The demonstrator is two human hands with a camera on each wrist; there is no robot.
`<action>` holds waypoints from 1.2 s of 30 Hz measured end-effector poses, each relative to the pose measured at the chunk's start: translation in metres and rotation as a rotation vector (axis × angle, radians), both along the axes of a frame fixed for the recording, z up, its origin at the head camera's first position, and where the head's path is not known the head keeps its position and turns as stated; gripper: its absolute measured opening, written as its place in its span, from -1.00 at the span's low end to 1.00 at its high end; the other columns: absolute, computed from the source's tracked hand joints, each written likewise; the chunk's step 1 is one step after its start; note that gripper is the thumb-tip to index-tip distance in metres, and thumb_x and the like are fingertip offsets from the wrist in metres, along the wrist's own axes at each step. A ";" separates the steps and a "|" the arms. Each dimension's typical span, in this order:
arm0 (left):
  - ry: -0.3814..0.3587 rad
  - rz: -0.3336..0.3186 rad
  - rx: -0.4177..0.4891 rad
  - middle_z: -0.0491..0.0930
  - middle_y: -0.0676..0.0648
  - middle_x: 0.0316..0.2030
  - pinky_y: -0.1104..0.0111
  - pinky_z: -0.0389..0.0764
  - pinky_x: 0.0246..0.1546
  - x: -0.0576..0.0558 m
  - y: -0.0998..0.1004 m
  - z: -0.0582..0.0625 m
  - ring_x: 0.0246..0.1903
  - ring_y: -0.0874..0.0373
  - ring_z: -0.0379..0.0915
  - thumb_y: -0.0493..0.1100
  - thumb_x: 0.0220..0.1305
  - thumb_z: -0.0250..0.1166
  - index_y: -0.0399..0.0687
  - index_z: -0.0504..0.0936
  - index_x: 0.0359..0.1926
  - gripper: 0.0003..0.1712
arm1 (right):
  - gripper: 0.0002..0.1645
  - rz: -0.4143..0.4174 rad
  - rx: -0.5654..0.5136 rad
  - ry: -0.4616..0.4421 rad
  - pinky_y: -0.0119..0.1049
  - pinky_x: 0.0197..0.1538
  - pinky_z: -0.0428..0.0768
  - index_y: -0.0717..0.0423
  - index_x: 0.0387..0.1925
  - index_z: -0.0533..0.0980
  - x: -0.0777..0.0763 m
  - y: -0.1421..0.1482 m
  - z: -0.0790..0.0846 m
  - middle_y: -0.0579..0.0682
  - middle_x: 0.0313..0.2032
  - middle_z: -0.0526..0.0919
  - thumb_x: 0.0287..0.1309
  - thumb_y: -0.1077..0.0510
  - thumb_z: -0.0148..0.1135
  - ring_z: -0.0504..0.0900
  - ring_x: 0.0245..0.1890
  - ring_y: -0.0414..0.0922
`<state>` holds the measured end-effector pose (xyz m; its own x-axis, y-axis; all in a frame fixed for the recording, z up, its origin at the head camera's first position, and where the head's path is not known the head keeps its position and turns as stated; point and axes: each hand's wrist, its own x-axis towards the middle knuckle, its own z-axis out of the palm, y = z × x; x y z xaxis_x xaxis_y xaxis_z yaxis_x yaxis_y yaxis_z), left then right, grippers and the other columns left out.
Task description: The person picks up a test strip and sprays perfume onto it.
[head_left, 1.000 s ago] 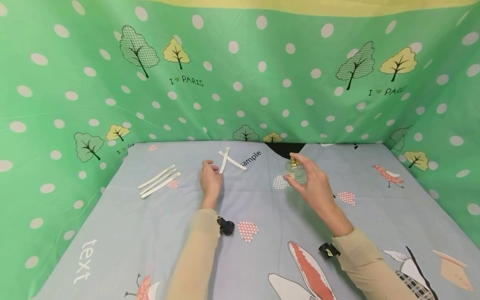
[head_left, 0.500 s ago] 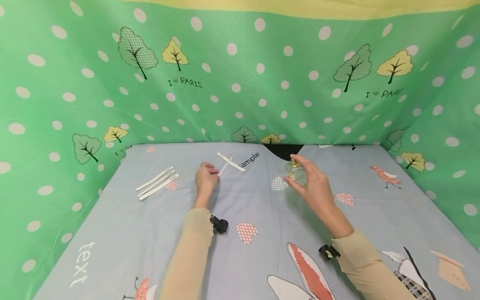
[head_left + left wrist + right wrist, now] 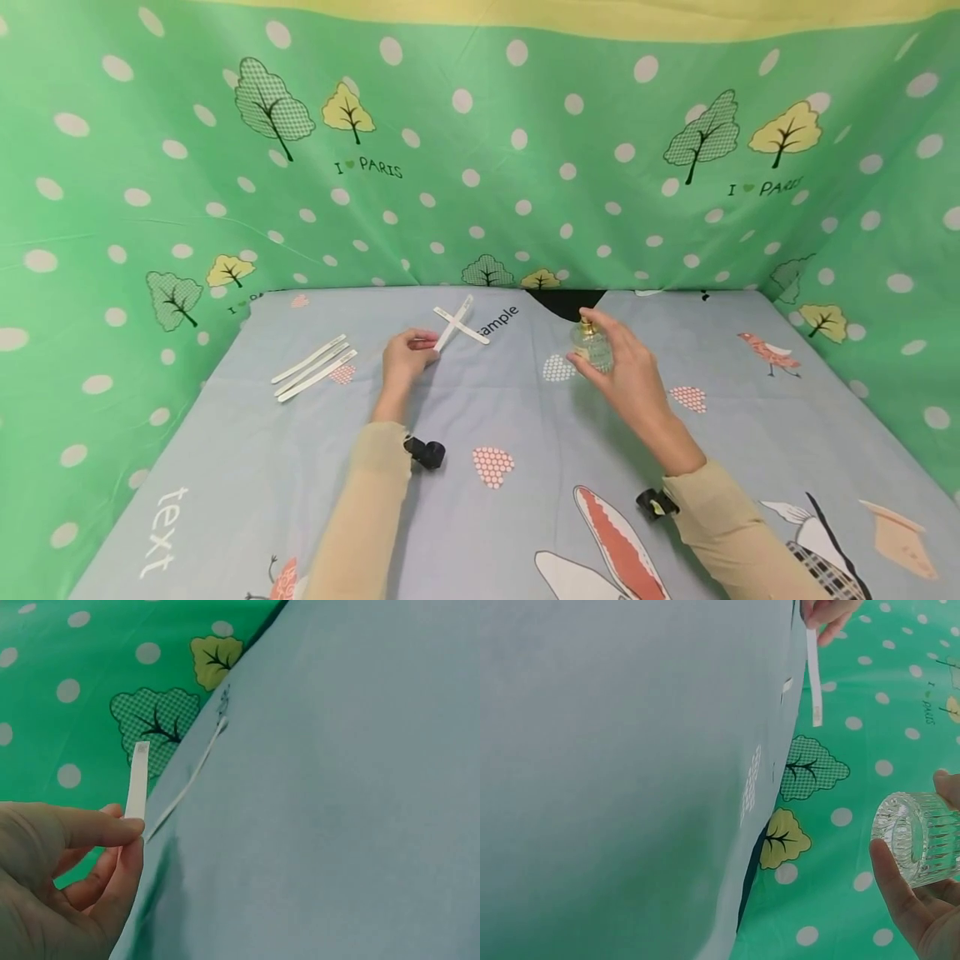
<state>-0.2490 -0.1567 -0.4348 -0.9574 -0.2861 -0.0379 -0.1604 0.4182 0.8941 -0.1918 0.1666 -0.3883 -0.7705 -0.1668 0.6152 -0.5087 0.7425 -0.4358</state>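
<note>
My left hand [image 3: 407, 362] pinches a white paper test strip [image 3: 138, 776] by its lower end, between thumb and fingers. The strip points up and away, raised above the cloth in the left wrist view. In the head view it crosses over another white strip [image 3: 476, 335] lying on the cloth. To the right, my right hand [image 3: 637, 379] holds a clear glass perfume bottle [image 3: 591, 348] with a gold spray neck. Its index finger lies at the top and the thumb low on the side. The ribbed glass base [image 3: 934, 836] shows in the right wrist view.
Several white strips [image 3: 313, 368] lie side by side on the left of the grey-blue printed cloth [image 3: 480, 533]. A green dotted curtain [image 3: 480, 142] closes off the back and sides.
My left hand has shifted left and slightly toward me, and the strip in it has swung to lean further right. The right hand and the perfume bottle stay nearly still.
</note>
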 end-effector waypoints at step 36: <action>0.034 -0.383 0.124 0.73 -0.23 -0.03 0.45 0.66 -0.15 0.051 0.027 0.068 -0.25 0.31 0.63 -0.38 0.17 0.37 -0.24 0.71 0.01 -0.66 | -0.18 0.054 0.013 -0.001 0.10 0.06 0.68 -0.11 0.35 0.35 -0.012 -0.014 -0.006 0.13 0.12 0.63 0.07 0.09 0.51 0.65 0.08 0.11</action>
<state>-0.1982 -0.1300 -0.3671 -0.9952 0.0968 -0.0164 0.0166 0.3310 0.9435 -0.2041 0.1527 -0.3947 -0.7608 -0.2161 0.6120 -0.5478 0.7194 -0.4271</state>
